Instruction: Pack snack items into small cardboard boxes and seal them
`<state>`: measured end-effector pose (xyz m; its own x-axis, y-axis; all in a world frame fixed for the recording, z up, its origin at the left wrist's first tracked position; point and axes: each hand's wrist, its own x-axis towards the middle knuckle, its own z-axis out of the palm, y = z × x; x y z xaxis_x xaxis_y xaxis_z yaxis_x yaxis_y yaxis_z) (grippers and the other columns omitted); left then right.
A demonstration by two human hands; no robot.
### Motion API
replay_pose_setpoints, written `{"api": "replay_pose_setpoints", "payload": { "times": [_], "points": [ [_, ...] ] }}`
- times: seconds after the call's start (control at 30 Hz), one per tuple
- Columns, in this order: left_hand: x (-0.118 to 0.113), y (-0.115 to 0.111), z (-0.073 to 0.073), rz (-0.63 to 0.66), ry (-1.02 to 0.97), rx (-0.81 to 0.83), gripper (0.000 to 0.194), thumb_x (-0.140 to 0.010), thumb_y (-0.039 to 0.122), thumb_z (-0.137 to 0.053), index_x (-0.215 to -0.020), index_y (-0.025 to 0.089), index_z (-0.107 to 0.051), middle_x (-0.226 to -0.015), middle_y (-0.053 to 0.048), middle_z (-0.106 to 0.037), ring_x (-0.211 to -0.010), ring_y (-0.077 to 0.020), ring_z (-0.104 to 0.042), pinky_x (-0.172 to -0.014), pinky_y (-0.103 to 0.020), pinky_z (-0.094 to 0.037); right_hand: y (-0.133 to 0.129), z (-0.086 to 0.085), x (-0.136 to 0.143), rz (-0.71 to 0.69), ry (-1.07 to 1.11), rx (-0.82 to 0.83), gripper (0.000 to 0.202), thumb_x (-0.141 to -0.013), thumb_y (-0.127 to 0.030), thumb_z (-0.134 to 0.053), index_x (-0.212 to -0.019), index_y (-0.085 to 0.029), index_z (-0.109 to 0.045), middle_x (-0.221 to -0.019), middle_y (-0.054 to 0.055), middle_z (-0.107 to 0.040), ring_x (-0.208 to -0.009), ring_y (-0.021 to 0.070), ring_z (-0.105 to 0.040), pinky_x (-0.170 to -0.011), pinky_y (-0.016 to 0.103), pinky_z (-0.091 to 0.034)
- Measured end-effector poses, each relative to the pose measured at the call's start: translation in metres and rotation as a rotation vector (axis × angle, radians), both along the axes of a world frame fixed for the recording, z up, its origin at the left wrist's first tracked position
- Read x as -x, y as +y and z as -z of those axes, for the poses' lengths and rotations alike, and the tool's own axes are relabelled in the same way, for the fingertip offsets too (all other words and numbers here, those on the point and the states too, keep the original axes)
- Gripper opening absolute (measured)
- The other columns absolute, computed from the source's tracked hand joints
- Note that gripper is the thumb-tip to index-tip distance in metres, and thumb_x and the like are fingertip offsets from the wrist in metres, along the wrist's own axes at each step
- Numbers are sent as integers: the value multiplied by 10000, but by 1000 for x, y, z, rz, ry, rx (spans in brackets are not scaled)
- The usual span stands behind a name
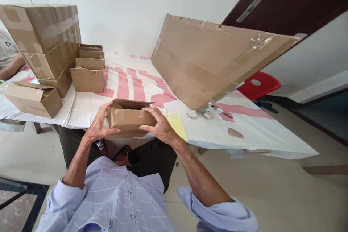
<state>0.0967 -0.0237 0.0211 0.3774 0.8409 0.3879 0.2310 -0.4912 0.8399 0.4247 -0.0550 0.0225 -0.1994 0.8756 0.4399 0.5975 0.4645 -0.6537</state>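
Other person's arm point(11, 68): far left of the held box point(131, 119), cut off by the edge of view; its far end hides behind the box stack point(53, 40).
Box stack: left of and beyond the held box; its back is hidden.
Small box point(28, 99): left of the held box; a raised flap keeps its inside from sight.
Open boxes point(88, 81): in a row, left of and beyond the held box; the nearest covers much of the others.
Left hand point(97, 125): clamped on the left end of the held box, thumb across its front, fingers around the side and partly hidden.
Held box: between both hands, at the table's near edge, above the lap; a flap stands up at the back. The inside is mostly hidden, and whether it rests on the table point(282, 136) cannot be told.
Right hand point(161, 126): clamped on the right end of the held box, thumb on the front, forefinger at the top edge; the other fingers are hard to see.
Yellow sheet point(178, 127): just right of the held box; the pale bits on it are too small to read.
Cardboard sheet point(203, 58): tilted, right of and beyond the held box, hiding part of the door point(296, 1).
Red chair point(260, 85): far right of the held box, partly hidden by the table.
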Motion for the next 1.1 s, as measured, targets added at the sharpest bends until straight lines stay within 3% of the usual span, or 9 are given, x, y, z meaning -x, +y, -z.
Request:
{"api": "replay_pose_setpoints", "payload": {
  "times": [0.07, 0.2, 0.3, 0.4, 0.5, 0.63, 0.8, 0.97, 1.1],
  "points": [
    [25, 3, 8, -19, -78, 95, 1229, -601, 614, -1065, -1659, 315, -516, -1767, -189, -479, -1594, -498, -498, -1172, -632, -568, -6, -7, 19, 2, 24, -112, 555, -930, -519, -820, -1415, -291, -674, -1445, 130, -703, -1403, 362, -642, -1234, 599, -524],
    [77, 7, 19, -174, -355, 228, 1171, -494, 590, -1071, -1541, 276, -649, -1542, -140, -715, -1462, -447, -648, -1151, -519, -611, -12, -15, 40, 122, 213, -248, 409, -1065, -564, -651, -1360, -283, -687, -1348, 136, -726, -1293, 338, -697, -1145, 565, -599],
    [96, 5, 22, -251, -556, 278, 1113, -467, 667, -997, -1468, 280, -702, -1352, -120, -818, -1222, -428, -782, -968, -511, -697, -12, -16, 48, 150, 339, -236, 372, -1101, -587, -593, -1292, -285, -699, -1229, 106, -750, -1157, 302, -737, -1056, 521, -642],
    [96, 2, 24, -280, -616, 304, 1054, -480, 721, -926, -1430, 316, -715, -1199, -99, -859, -1003, -399, -828, -797, -520, -722, -11, -15, 54, 121, 392, -215, 373, -1110, -604, -584, -1254, -281, -703, -1173, 95, -757, -1099, 281, -746, -1006, 487, -656],
    [92, 2, 23, -294, -586, 316, 1059, -460, 732, -926, -1409, 313, -714, -1179, -99, -857, -965, -388, -824, -755, -506, -717, -13, -15, 54, 90, 404, -229, 358, -1119, -582, -578, -1252, -276, -708, -1179, 98, -758, -1073, 271, -744, -968, 467, -661],
    [91, 7, 10, -247, -426, 254, 1075, -459, 686, -1008, -1400, 268, -701, -1321, -125, -811, -1215, -413, -770, -953, -489, -687, -16, -20, 44, 91, 331, -259, 349, -1120, -551, -573, -1270, -278, -730, -1230, 112, -749, -1131, 296, -734, -996, 501, -655],
    [77, 21, -10, -112, -166, 113, 1071, -479, 560, -1113, -1417, 275, -682, -1500, -150, -702, -1459, -444, -632, -1204, -548, -562, -6, -19, 30, 33, 62, -288, 433, -1060, -529, -697, -1417, -285, -725, -1405, 142, -713, -1361, 371, -659, -1190, 622, -572],
    [60, 26, -2, -1, -14, 42, 1033, -569, 547, -1090, -1479, 312, -663, -1621, -171, -562, -1565, -467, -518, -1204, -604, -545, 11, -13, 31, -47, -208, -196, 602, -941, -451, -881, -1488, -280, -695, -1451, 153, -704, -1370, 404, -653, -1184, 676, -567],
    [63, 23, 10, -2, 63, 71, 1091, -609, 528, -1074, -1569, 331, -593, -1656, -165, -513, -1569, -474, -507, -1191, -625, -554, 3, -10, 38, -17, -282, -282, 422, -951, -311, -867, -1347, -264, -728, -1299, 149, -740, -1233, 389, -680, -1107, 654, -577]
  ]
}}
